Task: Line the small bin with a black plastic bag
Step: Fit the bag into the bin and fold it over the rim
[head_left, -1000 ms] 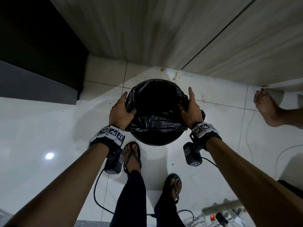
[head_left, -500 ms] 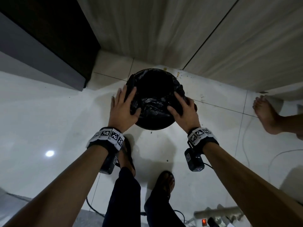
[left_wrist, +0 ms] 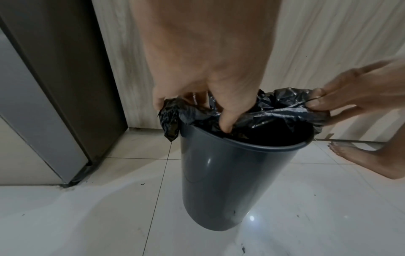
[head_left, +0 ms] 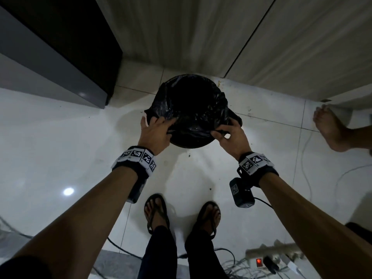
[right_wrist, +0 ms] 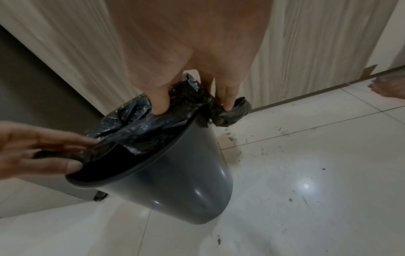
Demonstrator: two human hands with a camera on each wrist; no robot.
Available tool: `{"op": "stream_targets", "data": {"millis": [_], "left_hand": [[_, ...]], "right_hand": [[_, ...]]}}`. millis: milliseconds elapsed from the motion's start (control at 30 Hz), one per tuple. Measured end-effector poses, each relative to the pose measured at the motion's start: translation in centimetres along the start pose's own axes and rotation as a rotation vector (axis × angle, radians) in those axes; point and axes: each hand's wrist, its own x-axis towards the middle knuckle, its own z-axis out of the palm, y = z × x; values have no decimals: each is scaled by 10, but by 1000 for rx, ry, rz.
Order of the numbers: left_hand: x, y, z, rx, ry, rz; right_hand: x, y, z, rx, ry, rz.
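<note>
A small dark grey bin (head_left: 192,143) (left_wrist: 230,181) (right_wrist: 186,181) stands on the white tiled floor, close to the wall. A crinkled black plastic bag (head_left: 193,117) (left_wrist: 276,112) (right_wrist: 151,128) sits inside it and folds over the far rim and both sides. The near rim is bare. My left hand (head_left: 161,125) (left_wrist: 219,114) grips the bag's edge at the near left. My right hand (head_left: 223,132) (right_wrist: 195,104) pinches the edge at the near right, beside a bunched bag corner (right_wrist: 232,110). The edge is stretched between the two hands above the opening.
A dark cabinet (head_left: 50,63) stands left of the bin, and wood-grain panels (head_left: 201,37) rise behind it. Another person's bare foot (head_left: 330,129) is on the floor at the right. My sandalled feet (head_left: 156,212), a power strip (head_left: 269,256) and cables lie near me.
Both hands have come off the bin's sides, where they lay flat, and moved to the near edge. They now grip the bag there.
</note>
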Motion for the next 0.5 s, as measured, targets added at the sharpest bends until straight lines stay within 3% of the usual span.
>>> {"op": "stream_targets", "data": {"millis": [200,300,500], "left_hand": [[-9,-2,-5,-132,140,1],[-24,-7,5,-139,64,-26],[-14,-19,25,-468,-180,-330]], "right_hand": [[-13,-5,10,44,37,107],[-17,-4,23,-20,-23,167],[-6,-10,36,79,42,380]]}}
